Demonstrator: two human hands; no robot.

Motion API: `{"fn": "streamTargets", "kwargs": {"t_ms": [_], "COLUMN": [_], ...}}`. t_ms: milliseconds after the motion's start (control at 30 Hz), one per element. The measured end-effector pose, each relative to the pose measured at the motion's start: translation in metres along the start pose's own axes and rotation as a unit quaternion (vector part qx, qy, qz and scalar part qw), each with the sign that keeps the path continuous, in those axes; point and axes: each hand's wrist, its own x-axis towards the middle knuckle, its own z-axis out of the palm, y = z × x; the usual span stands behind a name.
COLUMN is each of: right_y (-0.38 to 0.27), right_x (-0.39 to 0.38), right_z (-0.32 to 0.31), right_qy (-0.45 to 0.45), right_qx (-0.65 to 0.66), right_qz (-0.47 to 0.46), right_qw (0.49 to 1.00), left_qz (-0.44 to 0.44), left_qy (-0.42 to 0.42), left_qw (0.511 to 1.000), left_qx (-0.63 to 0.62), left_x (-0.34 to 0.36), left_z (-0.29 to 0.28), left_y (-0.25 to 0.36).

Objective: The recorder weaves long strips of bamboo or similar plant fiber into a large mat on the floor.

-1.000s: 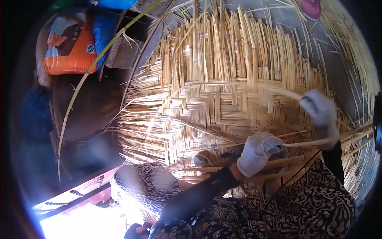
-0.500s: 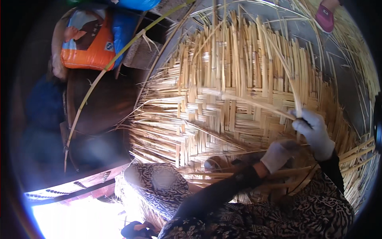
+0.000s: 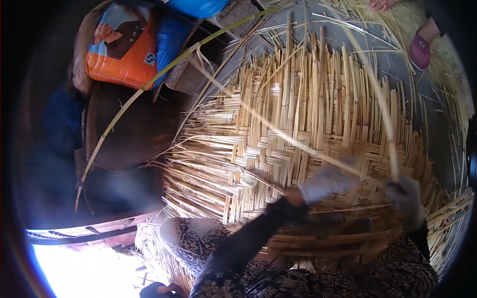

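My left hand, white-gloved and blurred, reaches over the woven reed mat at lower middle; whether it grips anything is unclear. Right of it my right hand, also gloved, is closed on long pale reed strips. One strip rises steeply from that hand toward the top; another runs diagonally up-left across the mat. The mat shows a chevron weave with loose, uneven ends along its upper and left edges. My patterned lap is under my arms.
Another person's hand and pink shoe are at top right among straw. An orange sack, blue bags, concrete blocks and a bent green reed lie left, beside dark furniture.
My right hand has moved down, and the strips it holds have swung into long upward diagonals. My left hand has shifted slightly left. The other person's hand has come into view.
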Motion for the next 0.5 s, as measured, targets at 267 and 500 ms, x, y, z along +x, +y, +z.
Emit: {"fn": "streamTargets", "kwargs": {"t_ms": [267,500], "right_y": [0.01,0.015], "right_x": [0.008,0.015], "right_z": [0.022,0.023], "right_qy": [-0.061,-0.07], "right_qx": [-0.083,-0.132], "right_qz": [0.021,-0.075], "right_qw": [0.994,0.986], "left_qz": [-0.286,-0.354], "left_qy": [0.222,0.223], "left_qw": [0.876,0.853], "left_qx": [-0.32,-0.312], "left_x": [-0.007,-0.004], "left_z": [0.007,0.045], "left_y": [-0.003,-0.005]}}
